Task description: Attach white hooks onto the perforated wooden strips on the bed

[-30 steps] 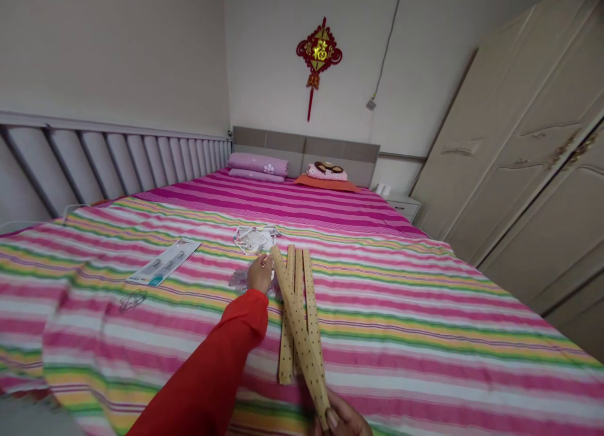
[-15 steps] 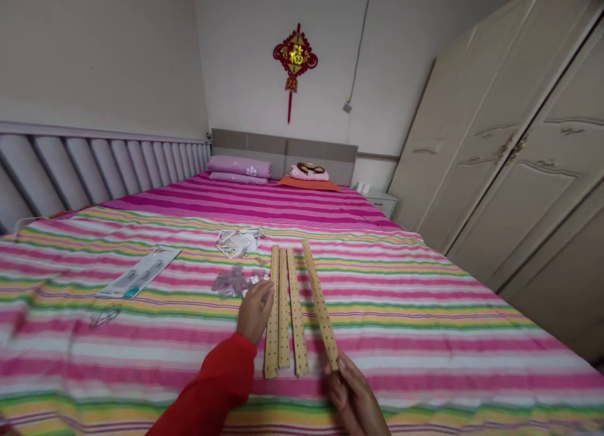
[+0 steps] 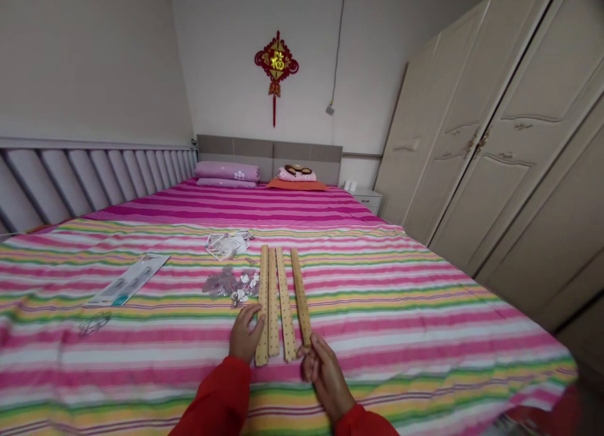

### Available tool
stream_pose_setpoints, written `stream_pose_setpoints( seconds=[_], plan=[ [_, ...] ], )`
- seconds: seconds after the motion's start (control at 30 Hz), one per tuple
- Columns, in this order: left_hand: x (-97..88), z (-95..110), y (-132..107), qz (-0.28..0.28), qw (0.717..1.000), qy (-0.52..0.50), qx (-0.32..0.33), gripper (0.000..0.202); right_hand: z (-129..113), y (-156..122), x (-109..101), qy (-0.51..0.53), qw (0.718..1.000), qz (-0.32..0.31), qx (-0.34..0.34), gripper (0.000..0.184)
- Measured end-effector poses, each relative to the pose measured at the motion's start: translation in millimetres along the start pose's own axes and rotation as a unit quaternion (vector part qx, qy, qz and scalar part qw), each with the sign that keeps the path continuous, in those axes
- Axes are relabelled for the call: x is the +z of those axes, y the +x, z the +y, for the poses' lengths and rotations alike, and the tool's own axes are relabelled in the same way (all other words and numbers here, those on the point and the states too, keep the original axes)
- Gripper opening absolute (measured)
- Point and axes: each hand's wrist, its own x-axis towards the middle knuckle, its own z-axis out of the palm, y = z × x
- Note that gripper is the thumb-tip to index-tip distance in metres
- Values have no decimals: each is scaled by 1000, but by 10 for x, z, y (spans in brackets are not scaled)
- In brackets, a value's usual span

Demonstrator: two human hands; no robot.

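Three tan wooden strips with rows of small holes lie side by side, pointing away from me: a left strip [image 3: 262,297], a middle strip [image 3: 272,323] and a right one [image 3: 285,304]. My left hand [image 3: 245,334] rests at the left strip's outer edge, fingertips against it, thumb and forefinger apart. To the right is another perforated strip [image 3: 301,291]. Its near end is pinched between the thumb and fingers of my right hand [image 3: 325,370]. That strip slants slightly, its far end close to the other strips' far ends.
Left of the strips are small clear bags with white pieces [image 3: 238,285] and a white pile of packets [image 3: 229,243]. Farther left lie a flat clear package [image 3: 129,281] and thin wire pieces [image 3: 94,323]. A striped sheet [image 3: 401,310] covers the bed; a wardrobe [image 3: 495,153] stands right.
My right hand has brought its strip leftward, nearer to the other three. My left hand has slid down toward the near part of the left strip. The view has shifted slightly.
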Motion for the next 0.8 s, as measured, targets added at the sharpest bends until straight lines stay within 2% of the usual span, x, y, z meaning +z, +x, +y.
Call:
stream_pose_setpoints(
  seconds=[0.3,0.6,0.8],
  plan=[
    [13,-6,5,7,999,-24,-27,26,22,-28,4,-45,999,-17,-12,50],
    [35,-89,39,22,999,-6,36,24,52,40,-43,-46,999,-16,9,64],
    [63,-160,27,31,999,-3,41,24,18,37,-14,-52,998,-17,8,65]
  ],
)
